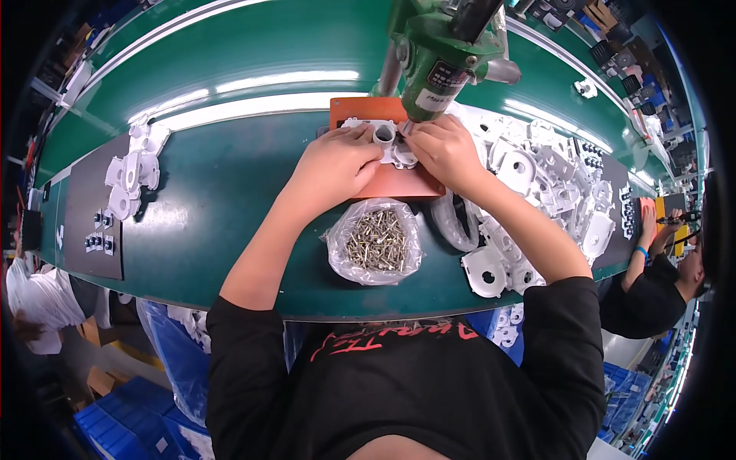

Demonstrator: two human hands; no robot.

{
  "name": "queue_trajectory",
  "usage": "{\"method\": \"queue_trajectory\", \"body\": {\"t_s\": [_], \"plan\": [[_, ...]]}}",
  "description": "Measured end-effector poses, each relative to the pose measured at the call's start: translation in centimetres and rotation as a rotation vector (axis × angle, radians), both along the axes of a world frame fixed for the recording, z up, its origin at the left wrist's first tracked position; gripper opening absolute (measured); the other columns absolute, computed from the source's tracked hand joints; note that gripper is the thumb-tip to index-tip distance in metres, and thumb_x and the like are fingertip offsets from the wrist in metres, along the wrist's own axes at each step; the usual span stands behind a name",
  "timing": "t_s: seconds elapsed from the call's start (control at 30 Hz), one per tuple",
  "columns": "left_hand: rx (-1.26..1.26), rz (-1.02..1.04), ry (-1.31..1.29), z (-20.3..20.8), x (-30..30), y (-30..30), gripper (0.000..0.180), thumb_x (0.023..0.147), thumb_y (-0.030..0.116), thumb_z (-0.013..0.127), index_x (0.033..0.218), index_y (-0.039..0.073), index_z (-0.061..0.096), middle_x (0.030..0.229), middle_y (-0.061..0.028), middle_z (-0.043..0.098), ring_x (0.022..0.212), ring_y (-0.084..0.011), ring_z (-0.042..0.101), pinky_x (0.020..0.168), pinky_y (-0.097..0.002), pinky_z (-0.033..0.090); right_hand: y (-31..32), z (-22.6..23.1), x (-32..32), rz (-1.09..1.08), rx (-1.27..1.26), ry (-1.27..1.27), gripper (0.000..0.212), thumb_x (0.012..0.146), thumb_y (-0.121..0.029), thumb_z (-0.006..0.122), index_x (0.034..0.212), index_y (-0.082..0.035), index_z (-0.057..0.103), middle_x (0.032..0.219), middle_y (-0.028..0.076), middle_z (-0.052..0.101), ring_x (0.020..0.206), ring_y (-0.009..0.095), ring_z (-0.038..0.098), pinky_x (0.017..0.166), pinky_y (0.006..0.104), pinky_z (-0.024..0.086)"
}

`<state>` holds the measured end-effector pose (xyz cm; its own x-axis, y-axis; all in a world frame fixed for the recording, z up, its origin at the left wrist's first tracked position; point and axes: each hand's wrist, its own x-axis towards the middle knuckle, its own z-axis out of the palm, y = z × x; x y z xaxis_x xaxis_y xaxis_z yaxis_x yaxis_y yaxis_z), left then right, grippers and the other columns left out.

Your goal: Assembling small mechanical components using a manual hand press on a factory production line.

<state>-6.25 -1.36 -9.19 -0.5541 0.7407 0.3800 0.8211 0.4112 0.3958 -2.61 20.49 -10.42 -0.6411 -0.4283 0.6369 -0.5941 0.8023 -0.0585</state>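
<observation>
Head view: white moulded-plastic housing with a round upright tube (383, 136) sits upper centre of frame, on a flat orange plate (406, 184) on the dark green bench (207, 230), near the tip of the green metal machine head (433, 57). Left hand (337, 162) has bent fingers against the part's left side; right hand (443, 149) has fingers bunched at its right, by the tip. Can't tell if either pinches anything. Part looks light and stiff, smooth enough to slide; thin edges and small tabs probably chip or snap. I'd hold the outer walls low on both sides, off the tube rim. Clear bag of silver metal screws (376, 241) sits just below, mid-frame.
</observation>
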Motion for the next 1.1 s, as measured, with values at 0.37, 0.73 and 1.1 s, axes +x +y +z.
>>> {"method": "queue_trajectory", "body": {"t_s": [0.37,0.73,1.1], "plan": [[-0.039,0.006,0.015,0.1,0.0,0.0,0.014,0.080,0.016,0.055,0.086,0.007,0.064,0.106,-0.0112,0.064,0.108,-0.0257,0.057,0.091,-0.0378,0.045,0.2,0.6,0.7,0.106,0.012,-0.146,0.019,0.078,-0.017,0.065,0.090,-0.002,0.067,0.088,0.010,0.065,0.085,0.028,0.060,0.078,0.0381,0.046],[0.008,0.004,0.015,-0.4,-0.2,-0.2,0.015,0.080,0.016,0.060,0.091,0.008,0.066,0.102,-0.0138,0.063,0.102,-0.0312,0.058,0.086,-0.0409,0.046,-2.8,5.0,5.2,0.032,0.161,-0.314,0.014,0.072,-0.017,0.067,0.080,-0.006,0.067,0.090,0.007,0.061,0.086,0.025,0.054,0.075,0.0347,0.044],[0.020,-0.005,0.031,-0.8,-0.3,-0.2,0.016,0.081,0.018,0.059,0.092,0.008,0.065,0.101,-0.0127,0.063,0.102,-0.0318,0.057,0.085,-0.0406,0.046,-5.0,3.2,7.1,0.180,0.168,-0.393,0.011,0.067,-0.014,0.067,0.067,-0.006,0.059,0.078,0.005,0.051,0.079,0.021,0.051,0.070,0.0327,0.041]]}}
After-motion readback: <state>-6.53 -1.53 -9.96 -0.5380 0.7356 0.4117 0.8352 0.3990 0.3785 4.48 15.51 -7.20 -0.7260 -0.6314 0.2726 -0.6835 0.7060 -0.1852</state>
